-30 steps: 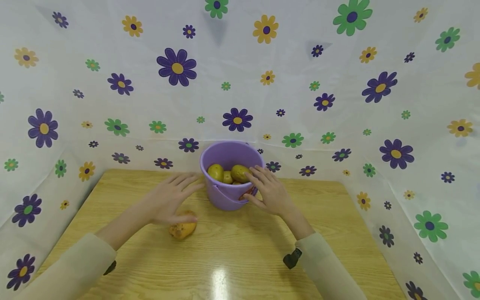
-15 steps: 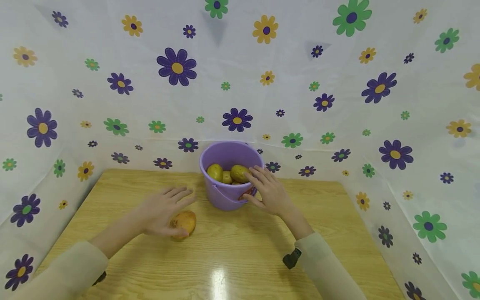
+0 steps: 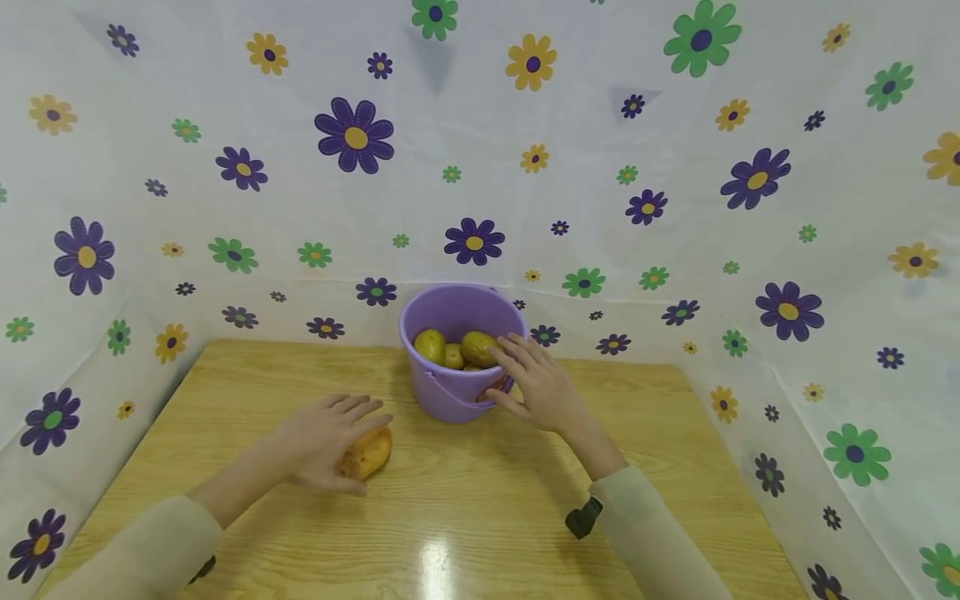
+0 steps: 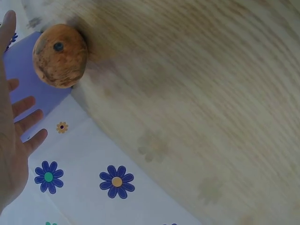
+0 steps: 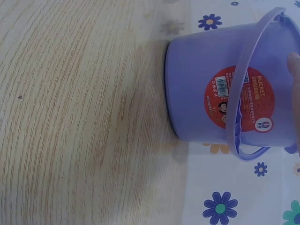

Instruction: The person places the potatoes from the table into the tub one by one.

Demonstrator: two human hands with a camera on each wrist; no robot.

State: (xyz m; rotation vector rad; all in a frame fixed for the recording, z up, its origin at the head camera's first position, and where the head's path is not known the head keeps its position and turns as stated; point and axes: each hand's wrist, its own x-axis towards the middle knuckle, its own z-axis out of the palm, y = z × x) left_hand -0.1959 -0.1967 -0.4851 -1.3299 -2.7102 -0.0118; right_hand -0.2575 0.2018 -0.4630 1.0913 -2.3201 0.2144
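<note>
An orange-yellow mango [image 3: 372, 454] with brown blotches lies on the wooden table. My left hand [image 3: 318, 437] is at its left side, fingers extended and partly covering it from above. In the left wrist view the mango [image 4: 60, 61] shows its dark stem end, apart from the spread fingers. A purple bucket [image 3: 450, 402] stands at the back, holding several green-yellow mangoes [image 3: 478, 348]. Over its right rim rest the fairly straight fingers of my right hand [image 3: 546, 392], thumb on the outer front side. The right wrist view shows the bucket's handle [image 5: 244, 61] hanging down in front.
Behind the bucket rises a white flower-print sheet [image 3: 300, 200], which also runs along both sides of the wooden table [image 3: 480, 517]. A red round label [image 5: 248, 98] is on the bucket's wall.
My left hand has drawn back from near the bucket, leftward and down to the mango. The right hand stays at the bucket's rim, and mango and bucket have kept their places.
</note>
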